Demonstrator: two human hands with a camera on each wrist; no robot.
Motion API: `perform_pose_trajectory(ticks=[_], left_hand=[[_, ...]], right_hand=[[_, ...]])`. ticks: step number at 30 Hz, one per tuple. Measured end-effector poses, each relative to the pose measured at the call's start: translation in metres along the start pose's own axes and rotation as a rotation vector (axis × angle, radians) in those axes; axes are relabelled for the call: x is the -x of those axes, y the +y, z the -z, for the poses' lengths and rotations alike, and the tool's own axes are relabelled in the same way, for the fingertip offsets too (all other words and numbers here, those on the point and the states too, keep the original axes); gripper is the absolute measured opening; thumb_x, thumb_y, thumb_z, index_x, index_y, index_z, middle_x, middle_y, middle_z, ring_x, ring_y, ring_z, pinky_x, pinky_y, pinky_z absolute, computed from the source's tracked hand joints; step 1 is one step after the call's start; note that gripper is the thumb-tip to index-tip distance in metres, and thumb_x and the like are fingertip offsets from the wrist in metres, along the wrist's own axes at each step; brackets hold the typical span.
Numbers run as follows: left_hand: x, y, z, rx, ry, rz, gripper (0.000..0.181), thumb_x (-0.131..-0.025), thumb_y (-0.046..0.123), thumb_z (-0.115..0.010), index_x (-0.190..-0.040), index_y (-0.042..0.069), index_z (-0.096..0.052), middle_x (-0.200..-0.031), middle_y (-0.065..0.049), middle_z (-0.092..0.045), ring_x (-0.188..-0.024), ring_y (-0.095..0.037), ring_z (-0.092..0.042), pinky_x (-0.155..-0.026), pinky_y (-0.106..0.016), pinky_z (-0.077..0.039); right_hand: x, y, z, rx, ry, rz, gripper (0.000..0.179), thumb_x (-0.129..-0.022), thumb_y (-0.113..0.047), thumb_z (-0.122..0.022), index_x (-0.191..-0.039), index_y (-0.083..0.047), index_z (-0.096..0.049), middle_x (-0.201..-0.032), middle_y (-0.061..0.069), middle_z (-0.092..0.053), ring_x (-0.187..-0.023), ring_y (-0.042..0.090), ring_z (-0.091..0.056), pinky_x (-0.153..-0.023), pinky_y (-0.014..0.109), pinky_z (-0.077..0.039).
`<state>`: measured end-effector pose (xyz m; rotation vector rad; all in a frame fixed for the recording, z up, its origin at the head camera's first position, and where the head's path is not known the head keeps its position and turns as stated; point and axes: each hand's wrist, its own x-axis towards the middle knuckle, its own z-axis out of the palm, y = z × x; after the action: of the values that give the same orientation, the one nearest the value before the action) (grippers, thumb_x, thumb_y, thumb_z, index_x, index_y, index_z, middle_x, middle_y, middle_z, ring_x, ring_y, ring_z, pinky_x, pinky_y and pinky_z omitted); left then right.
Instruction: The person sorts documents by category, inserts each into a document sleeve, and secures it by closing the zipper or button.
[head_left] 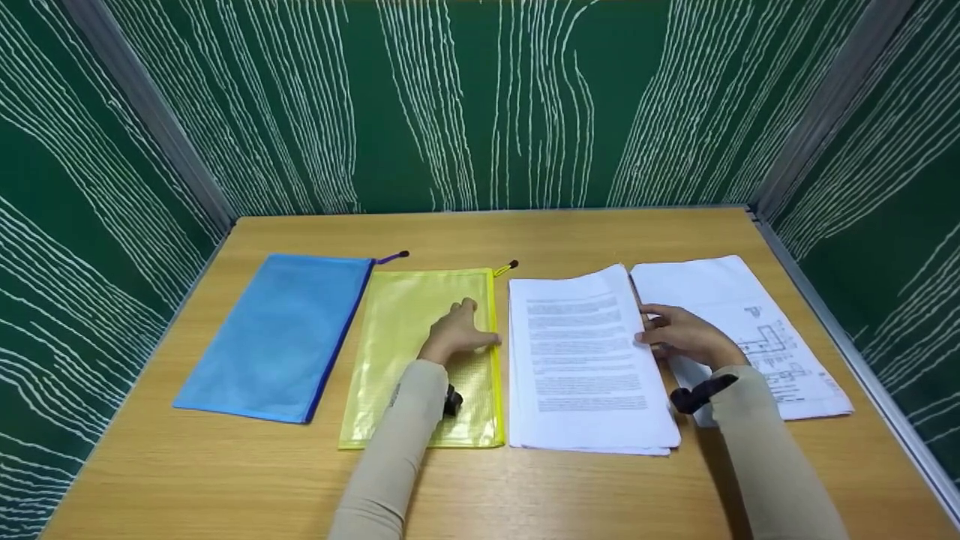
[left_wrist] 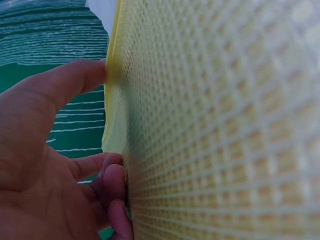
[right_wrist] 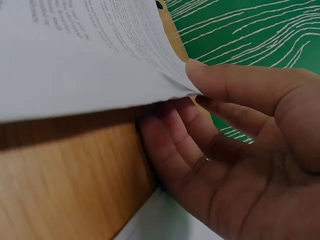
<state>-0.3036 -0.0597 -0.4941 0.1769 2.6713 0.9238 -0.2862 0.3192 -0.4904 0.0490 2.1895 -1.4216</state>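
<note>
The yellow mesh pouch (head_left: 390, 337) is touched by the left hand (head_left: 455, 332), whose fingers (left_wrist: 114, 182) are set wide: the thumb is laid at the yellow zip edge (head_left: 498, 397), while the other fingertips are rested on the mesh, with nothing pinched between them. Beyond these fingers, at the pouch's far corner, a yellow zip pull (head_left: 505, 268) with a dark tip is seen. By the right hand (head_left: 691, 337) the near-hand edge of a stack of printed sheets (head_left: 585, 360) is held in a narrow pinch, the thumb being placed on top and the other fingers tucked beneath; at this grip the paper is lifted slightly off the wooden surface (head_left: 225, 480). The stack is thus placed between the 2 sets of fingers, just beside the yellow pouch, with lines of text shown on its top page. To the right of the right fingers, and partly covered by that hand, a 2nd set of sheets (head_left: 757, 341) is laid, marked with dark line drawings. Well to the left of the left fingers a blue pouch (head_left: 277, 337) is laid flat and tilted, its dark blue edge turned toward them and a purple pull (head_left: 391, 258) extended from its far corner. Past both sets of fingers, the surface is bordered by green panels (head_left: 480, 97) covered in wavy white lines.
</note>
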Motion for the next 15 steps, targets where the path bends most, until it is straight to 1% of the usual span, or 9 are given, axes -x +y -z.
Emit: perform_pose_trajectory(ticks=[2, 5, 8, 10, 12, 13, 14, 15], left_hand=[[0.000, -0.001, 0.001, 0.022, -0.010, 0.001, 0.082, -0.077, 0.042, -0.073, -0.142, 0.008, -0.037, -0.145, -0.018, -0.040, -0.121, -0.035, -0.050, -0.101, -0.050, -0.043], [0.001, -0.002, 0.003, 0.056, -0.026, -0.001, 0.081, -0.078, 0.039, -0.071, -0.144, 0.008, -0.035, -0.148, -0.018, -0.036, -0.125, -0.035, -0.047, -0.102, -0.050, -0.042], [0.003, -0.003, 0.005, 0.098, -0.046, -0.001, 0.080, -0.080, 0.036, -0.069, -0.146, 0.008, -0.033, -0.154, -0.018, -0.028, -0.135, -0.036, -0.038, -0.106, -0.050, -0.038], [0.004, -0.004, 0.007, 0.134, -0.065, -0.004, 0.079, -0.082, 0.034, -0.066, -0.147, 0.008, -0.031, -0.157, -0.017, -0.024, -0.139, -0.035, -0.033, -0.107, -0.050, -0.037], [0.004, -0.006, 0.009, 0.184, -0.087, -0.012, 0.078, -0.083, 0.031, -0.064, -0.149, 0.008, -0.029, -0.157, -0.016, -0.023, -0.141, -0.034, -0.031, -0.108, -0.048, -0.037], [0.004, -0.007, 0.010, 0.208, -0.098, -0.020, 0.078, -0.084, 0.030, -0.064, -0.149, 0.007, -0.028, -0.157, -0.016, -0.024, -0.141, -0.033, -0.032, -0.107, -0.047, -0.037], [0.003, -0.009, 0.010, 0.231, -0.105, -0.028, 0.077, -0.084, 0.029, -0.063, -0.149, 0.007, -0.028, -0.154, -0.015, -0.028, -0.136, -0.031, -0.037, -0.105, -0.045, -0.039], [0.003, -0.010, 0.011, 0.254, -0.111, -0.038, 0.077, -0.084, 0.027, -0.063, -0.149, 0.006, -0.027, -0.148, -0.016, -0.036, -0.128, -0.028, -0.045, -0.100, -0.042, -0.042]], right_hand=[[0.002, 0.000, 0.000, -0.017, -0.016, 0.010, 0.082, -0.092, -0.020, -0.065, -0.155, -0.011, -0.013, -0.138, 0.026, -0.037, -0.094, 0.016, -0.062, -0.079, 0.033, -0.054], [0.005, 0.001, 0.001, -0.049, -0.046, 0.023, 0.079, -0.096, -0.023, -0.059, -0.156, -0.015, -0.009, -0.136, 0.025, -0.041, -0.089, 0.017, -0.061, -0.076, 0.034, -0.054], [0.006, 0.002, 0.002, -0.079, -0.082, 0.033, 0.077, -0.098, -0.023, -0.055, -0.156, -0.020, -0.005, -0.133, 0.022, -0.045, -0.088, 0.018, -0.061, -0.073, 0.036, -0.054], [0.007, 0.002, 0.002, -0.103, -0.100, 0.028, 0.077, -0.099, -0.021, -0.054, -0.156, -0.023, -0.003, -0.136, 0.022, -0.044, -0.091, 0.018, -0.061, -0.072, 0.037, -0.055], [0.007, 0.003, 0.002, -0.123, -0.112, 0.015, 0.077, -0.099, -0.018, -0.054, -0.156, -0.025, -0.002, -0.141, 0.023, -0.039, -0.095, 0.019, -0.062, -0.072, 0.037, -0.055], [0.008, 0.003, 0.002, -0.130, -0.116, 0.010, 0.078, -0.099, -0.017, -0.053, -0.156, -0.026, -0.001, -0.144, 0.024, -0.036, -0.097, 0.019, -0.062, -0.073, 0.038, -0.056], [0.008, 0.004, 0.001, -0.136, -0.120, 0.008, 0.078, -0.099, -0.016, -0.053, -0.156, -0.027, -0.001, -0.146, 0.024, -0.034, -0.099, 0.020, -0.063, -0.073, 0.038, -0.056], [0.009, 0.004, 0.001, -0.142, -0.120, 0.003, 0.078, -0.099, -0.015, -0.053, -0.156, -0.028, -0.001, -0.147, 0.024, -0.033, -0.099, 0.020, -0.063, -0.074, 0.038, -0.056]])
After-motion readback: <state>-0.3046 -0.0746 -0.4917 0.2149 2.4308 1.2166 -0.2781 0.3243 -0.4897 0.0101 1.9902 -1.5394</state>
